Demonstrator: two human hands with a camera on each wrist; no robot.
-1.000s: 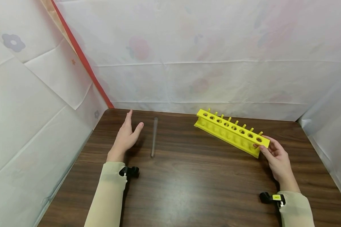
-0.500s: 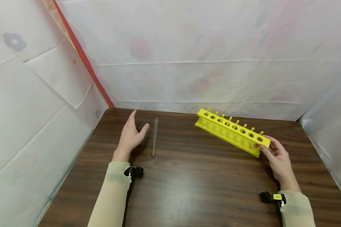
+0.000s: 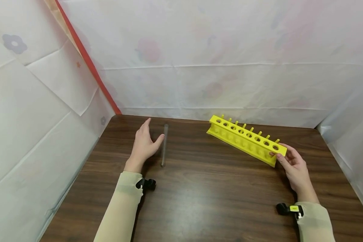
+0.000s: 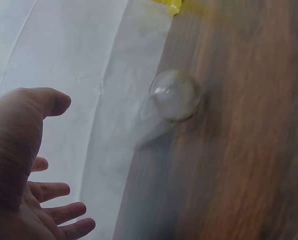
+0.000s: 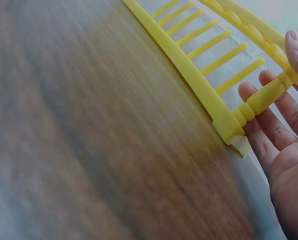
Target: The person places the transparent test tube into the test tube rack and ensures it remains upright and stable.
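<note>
Left hand [image 3: 143,143]: grip slack, fingers straight and spread, holding nothing. It sits edge-on above the dark brown wood-grain worktop [image 3: 199,195], just left of a clear glass test tube [image 3: 164,145]; the thumb tip is close beside the tube, and contact cannot be confirmed. The tube lies flat, pointing away from the person, on the left half of the worktop; the left wrist view shows its rounded end [image 4: 175,95].

Right hand [image 3: 293,168]: grip closed on the near right end of a long yellow plastic test-tube rack [image 3: 246,141], with the fingers behind the end post [image 5: 261,100]. The rack stands diagonally on the right half of the worktop, well apart from the tube.
</note>
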